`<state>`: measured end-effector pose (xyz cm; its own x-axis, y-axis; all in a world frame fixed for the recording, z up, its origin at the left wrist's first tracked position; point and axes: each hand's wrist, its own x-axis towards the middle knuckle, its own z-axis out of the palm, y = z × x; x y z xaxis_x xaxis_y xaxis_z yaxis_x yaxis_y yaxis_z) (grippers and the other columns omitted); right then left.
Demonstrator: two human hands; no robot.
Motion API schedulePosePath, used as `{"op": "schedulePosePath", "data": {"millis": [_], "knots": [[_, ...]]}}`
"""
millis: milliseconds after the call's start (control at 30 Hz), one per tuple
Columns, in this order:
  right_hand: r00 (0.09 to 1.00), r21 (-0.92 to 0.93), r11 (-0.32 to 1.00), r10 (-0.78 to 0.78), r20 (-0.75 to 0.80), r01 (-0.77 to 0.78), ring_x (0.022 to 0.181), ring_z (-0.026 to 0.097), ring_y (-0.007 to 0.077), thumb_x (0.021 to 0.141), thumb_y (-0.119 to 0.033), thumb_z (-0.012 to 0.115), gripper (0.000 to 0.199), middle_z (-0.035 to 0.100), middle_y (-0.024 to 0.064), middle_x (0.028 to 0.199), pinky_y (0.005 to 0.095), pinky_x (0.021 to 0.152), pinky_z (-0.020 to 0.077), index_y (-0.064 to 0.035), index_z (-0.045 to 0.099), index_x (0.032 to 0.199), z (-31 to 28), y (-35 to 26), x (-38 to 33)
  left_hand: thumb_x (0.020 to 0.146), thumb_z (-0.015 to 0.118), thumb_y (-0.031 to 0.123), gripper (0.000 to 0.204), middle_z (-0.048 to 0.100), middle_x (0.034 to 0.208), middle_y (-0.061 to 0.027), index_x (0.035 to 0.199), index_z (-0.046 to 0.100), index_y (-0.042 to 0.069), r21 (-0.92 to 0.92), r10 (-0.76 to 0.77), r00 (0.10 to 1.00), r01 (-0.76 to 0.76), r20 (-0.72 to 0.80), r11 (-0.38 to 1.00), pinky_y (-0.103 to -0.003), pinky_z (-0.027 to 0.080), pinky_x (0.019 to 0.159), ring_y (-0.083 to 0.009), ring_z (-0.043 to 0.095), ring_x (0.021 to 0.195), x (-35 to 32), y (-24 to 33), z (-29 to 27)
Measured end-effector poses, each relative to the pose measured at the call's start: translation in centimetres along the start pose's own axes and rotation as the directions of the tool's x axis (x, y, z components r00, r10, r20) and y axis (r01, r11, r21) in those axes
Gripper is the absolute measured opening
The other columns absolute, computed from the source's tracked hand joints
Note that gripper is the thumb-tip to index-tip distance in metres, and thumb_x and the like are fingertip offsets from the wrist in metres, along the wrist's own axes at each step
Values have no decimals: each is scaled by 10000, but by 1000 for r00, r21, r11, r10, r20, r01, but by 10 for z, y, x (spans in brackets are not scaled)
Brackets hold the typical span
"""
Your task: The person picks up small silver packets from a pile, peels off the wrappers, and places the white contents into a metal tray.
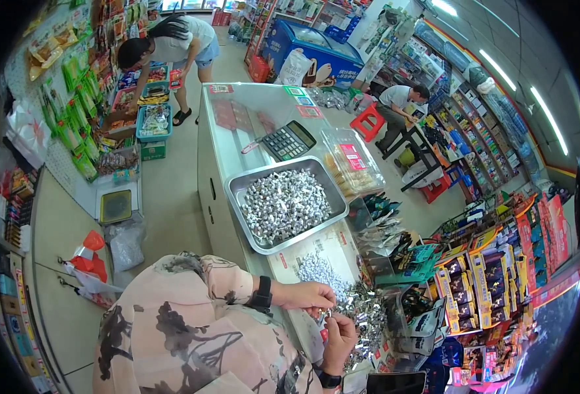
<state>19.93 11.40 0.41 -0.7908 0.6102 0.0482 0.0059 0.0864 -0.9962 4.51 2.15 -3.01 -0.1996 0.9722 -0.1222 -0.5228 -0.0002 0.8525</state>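
Observation:
My left hand (307, 297), a dark band on its wrist, pinches a small shiny metal piece (327, 314) at the fingertips. Close below it, my right hand (340, 340) has its fingers closed at the same piece; exactly how each grips it is too small to make out. Beside the hands lies a heap of loose silvery metal pieces (367, 316). A pile of small whitish pieces (320, 270) adjoins the heap, on the counter. Beyond them stands a rectangular steel tray (261, 249) holding a great many small silver-and-white pieces (284, 205).
The glass-topped counter (244, 98) carries a calculator (289, 140) and a clear plastic box of food (350, 161). Packaged goods (464, 289) crowd the right side. One person (178, 43) bends over baskets at the far left; another (398, 105) sits at the back right.

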Motion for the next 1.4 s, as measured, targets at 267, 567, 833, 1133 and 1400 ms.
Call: {"op": "schedulePosePath", "data": {"millis": [267, 567, 833, 1133, 1400], "knots": [[1000, 16, 1000, 15, 11, -15, 756, 551, 73, 825, 15, 604, 80, 610, 47, 882, 194, 641, 450, 8, 600, 904, 1, -2, -1, 895, 539, 232, 204, 567, 767, -8, 983, 540, 48, 100, 25, 999, -21, -37, 995, -204, 419, 509, -62, 512, 588, -5, 6, 7], [998, 15, 999, 50, -34, -50, 700, 539, 60, 840, -5, 602, 64, 609, 24, 826, 183, 627, 442, 3, 596, 904, 3, -4, -2, 902, 540, 229, 178, 570, 772, -4, 948, 554, 57, 34, -78, 997, 78, 12, 996, -186, 379, 492, -50, 479, 588, -5, 8, 7], [998, -14, 1000, 19, -55, -19, 689, 522, 49, 847, -22, 609, 57, 610, 23, 821, 182, 619, 433, 3, 594, 896, 8, -4, 0, 915, 506, 222, 197, 550, 761, 0, 976, 540, 38, 84, -7, 1000, 9, -18, 996, -198, 393, 544, -59, 481, 637, -7, 6, 11], [998, -8, 999, -47, -39, 47, 699, 524, 47, 845, -25, 618, 63, 612, 29, 828, 179, 612, 424, 6, 591, 894, 10, 1, 3, 921, 484, 220, 217, 564, 770, -19, 964, 521, 11, 67, -21, 999, 24, -39, 997, -231, 428, 555, -82, 511, 654, -7, 5, 10], [987, 5, 987, 158, 10, -158, 682, 542, 70, 859, -74, 605, 99, 607, 33, 789, 185, 609, 422, 3, 575, 913, 11, -2, 4, 937, 443, 261, 263, 592, 788, -87, 1023, 450, 12, 401, 218, 976, -203, 9, 893, -301, 453, 600, -166, 583, 719, -11, 4, 17]]}}
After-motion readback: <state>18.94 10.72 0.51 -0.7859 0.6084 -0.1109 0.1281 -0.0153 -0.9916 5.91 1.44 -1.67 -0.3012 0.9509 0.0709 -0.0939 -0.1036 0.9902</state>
